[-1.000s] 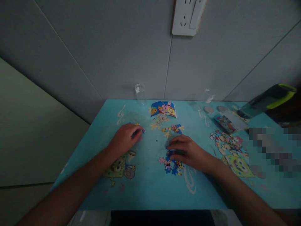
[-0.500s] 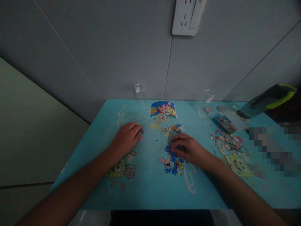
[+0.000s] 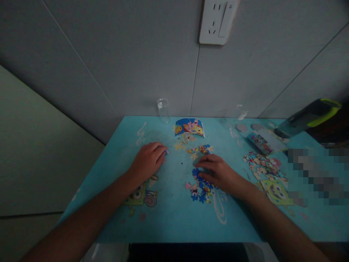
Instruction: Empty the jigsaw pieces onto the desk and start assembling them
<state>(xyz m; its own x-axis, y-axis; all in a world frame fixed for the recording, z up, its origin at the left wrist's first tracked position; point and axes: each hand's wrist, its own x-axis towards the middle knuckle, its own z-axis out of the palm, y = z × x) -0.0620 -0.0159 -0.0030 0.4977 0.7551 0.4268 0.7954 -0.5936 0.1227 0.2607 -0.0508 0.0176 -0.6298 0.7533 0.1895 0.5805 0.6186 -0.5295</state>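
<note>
My left hand (image 3: 148, 158) rests on the left part of the table, its fingers closed on a small jigsaw puzzle piece (image 3: 167, 151) that is mostly hidden. To the right, my right hand (image 3: 217, 171) hovers at a pile of mostly blue puzzle pieces (image 3: 202, 189), its thumb and fingers apart with nothing visible between them. Part of the pile lies beneath that hand. Beyond it are a few joined yellow and blue pieces (image 3: 205, 148). A curved cartoon picture card (image 3: 189, 127) stands or lies at the back.
The light blue cartoon-printed table (image 3: 169, 218) meets a grey wall. Clear containers (image 3: 164, 110) stand along the back. At right are round lids (image 3: 241, 127), a cartoon-printed box (image 3: 260, 143), another puzzle pile (image 3: 263, 163) and a dark bottle with a green edge (image 3: 308, 117). A person's blurred-out arm shows at far right.
My right hand's fingers have spread slightly and shifted a little left over the blue pieces. My left hand has barely moved. The view has tilted up slightly.
</note>
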